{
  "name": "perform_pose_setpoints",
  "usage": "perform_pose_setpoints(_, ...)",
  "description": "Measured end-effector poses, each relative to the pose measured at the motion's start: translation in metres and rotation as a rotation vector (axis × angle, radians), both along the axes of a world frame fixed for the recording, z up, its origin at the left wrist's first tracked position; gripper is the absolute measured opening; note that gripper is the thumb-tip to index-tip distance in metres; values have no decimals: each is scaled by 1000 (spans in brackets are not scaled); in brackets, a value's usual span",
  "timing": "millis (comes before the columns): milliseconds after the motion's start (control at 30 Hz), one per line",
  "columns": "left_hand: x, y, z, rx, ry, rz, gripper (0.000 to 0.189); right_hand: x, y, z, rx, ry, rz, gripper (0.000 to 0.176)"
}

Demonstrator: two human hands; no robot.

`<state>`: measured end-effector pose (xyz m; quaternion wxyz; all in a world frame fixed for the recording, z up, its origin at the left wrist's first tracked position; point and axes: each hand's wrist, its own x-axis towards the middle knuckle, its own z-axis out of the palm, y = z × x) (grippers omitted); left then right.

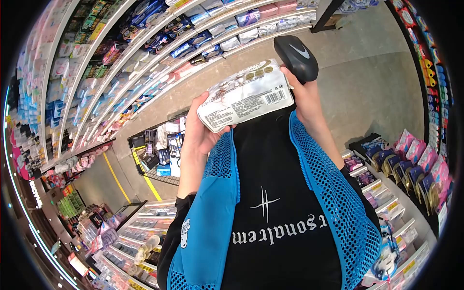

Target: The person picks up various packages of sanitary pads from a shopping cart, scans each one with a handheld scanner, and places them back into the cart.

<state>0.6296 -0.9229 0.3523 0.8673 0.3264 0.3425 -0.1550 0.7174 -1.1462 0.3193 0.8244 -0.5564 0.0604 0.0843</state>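
A white printed packet (246, 96) with a barcode, small text and gold round marks is held up in front of my chest, tilted. My left hand (195, 125) grips its left end, thumb on the near face and fingers around the lower edge. At the right end, my right hand (304, 92) holds it with the thumb on the top corner; the other fingers are mostly hidden. Beyond the packet a black shoe (297, 58) with a grey swoosh shows on the floor.
Long shelves (145, 63) of packaged goods curve along the left and top. A black wire basket or cart (159, 150) with packs stands left of me. More shelves (386, 193) and a rack of pink and dark packs (415, 159) are on the right.
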Motion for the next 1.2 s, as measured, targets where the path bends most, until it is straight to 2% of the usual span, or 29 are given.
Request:
perform_pose_setpoints(100, 0, -2, 0, -2, 12, 13, 57, -1, -9, -2, -71, 99, 112, 29)
perform_pose_setpoints(600, -6, 0, -3, -52, 0, 14, 58, -2, -6, 0, -74, 102, 116, 33)
perform_pose_setpoints(700, -9, 5, -6, -54, -60, -36, 56, -3, -6, -5, -39, 29, 84, 36)
perform_pose_setpoints(800, -10, -12, 9, 313, -279, 6, 65, -5, -6, -4, 8, 2, -24, 38)
perform_pose_setpoints(900, -9, -13, 22, 357, -457, -34, 80, -8, -9, -10, 55, -36, -5, 41)
perform_pose_setpoints(1033, -9, -14, 21, 383, -515, 57, 88, -10, -10, -15, 84, -19, 11, 43)
perform_pose_setpoints(1133, -12, -18, 23, 588, -509, 91, 88, -10, -9, -14, 129, -41, 44, 46)
perform_pose_setpoints(1200, -15, -12, 18, 672, -513, 16, 84, -11, -8, -11, 147, -74, 33, 48)
